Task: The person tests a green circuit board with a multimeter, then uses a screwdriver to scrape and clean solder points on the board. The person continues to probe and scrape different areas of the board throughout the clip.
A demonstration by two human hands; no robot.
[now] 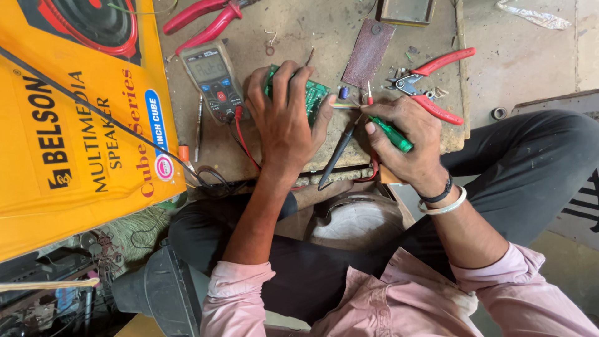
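Two bare hands work at the middle of the frame over a worn brown work surface point(299, 31); the left hand point(284, 122) lies palm-down across a green circuit board point(315, 95), fingers curled over its upper edge and thumb along its right side, pinning it flat just above centre. The right hand point(405, 140), right of centre, is closed around a green-handled screwdriver point(390, 134) and also grips a black probe point(337, 156) that slants down toward the lower left; the screwdriver's tip points left toward the board's right edge, beside a small blue component point(344, 92). A grey multimeter point(213, 80) sits just left of the left hand, its red lead point(244, 140) running under the wrist; red-handled pliers point(209, 19) lie at the top, left of centre; red-handled cutters point(430, 84) lie upper right, near the right hand; a brown rectangle of sandpaper point(368, 53) rests above the board; a large yellow box point(75, 118) fills the left side of the frame.
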